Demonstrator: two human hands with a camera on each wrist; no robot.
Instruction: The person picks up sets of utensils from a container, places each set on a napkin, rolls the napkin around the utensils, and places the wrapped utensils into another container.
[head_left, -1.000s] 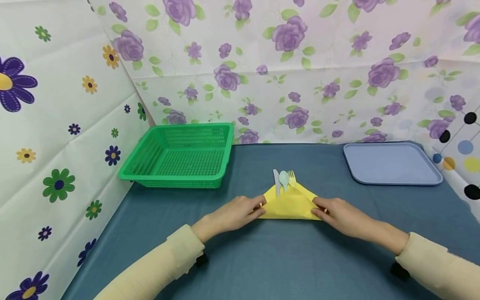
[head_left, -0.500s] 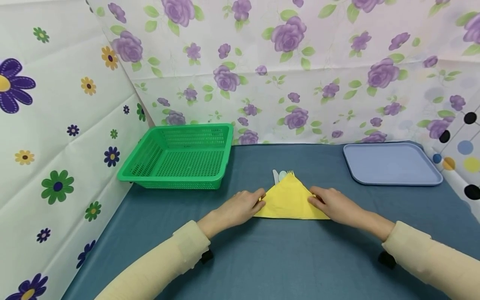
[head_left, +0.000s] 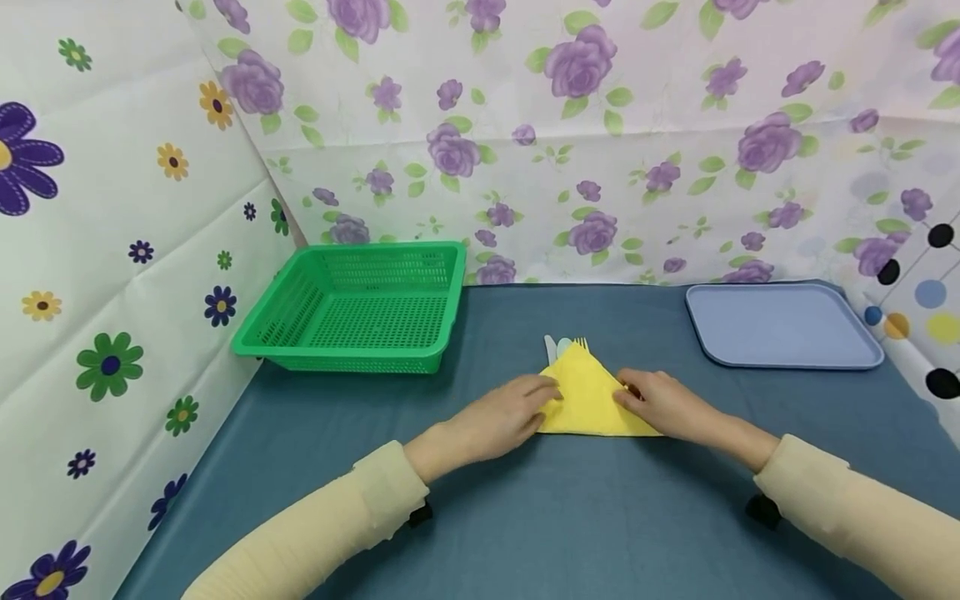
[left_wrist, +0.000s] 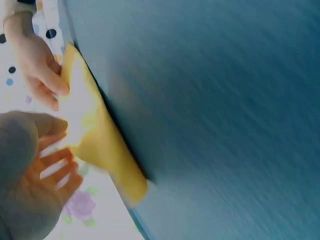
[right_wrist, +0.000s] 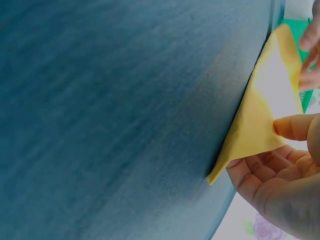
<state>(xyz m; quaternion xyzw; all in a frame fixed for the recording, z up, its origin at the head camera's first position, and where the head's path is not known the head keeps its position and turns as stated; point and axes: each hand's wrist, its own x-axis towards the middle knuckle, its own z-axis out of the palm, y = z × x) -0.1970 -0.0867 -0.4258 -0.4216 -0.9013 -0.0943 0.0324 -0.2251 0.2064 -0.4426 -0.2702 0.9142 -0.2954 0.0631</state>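
A folded yellow napkin [head_left: 588, 393] lies on the blue cloth as a triangle, its point facing away from me. Beyond its upper edge show the tips of a pale knife [head_left: 551, 348], a pale spoon [head_left: 565, 345] and a yellow fork [head_left: 581, 342]; the napkin hides their lower parts. My left hand [head_left: 498, 417] is over the napkin's left side, and in the left wrist view its fingers [left_wrist: 57, 162] are spread and loosely bent. My right hand [head_left: 663, 404] pinches the napkin's right side, thumb on top and fingers underneath, as the right wrist view shows.
At the back left stands a green plastic basket [head_left: 441, 333] with perforated walls. A light blue tray [head_left: 783, 325] lies at the back right. Flower-printed sheets [head_left: 517, 192] rise behind and to the left of the table [head_left: 570, 517].
The napkin's near layer has been raised over the cutlery, leaving only the tips visible. My left hand has since shifted right onto the napkin; the right hand has moved slightly left.
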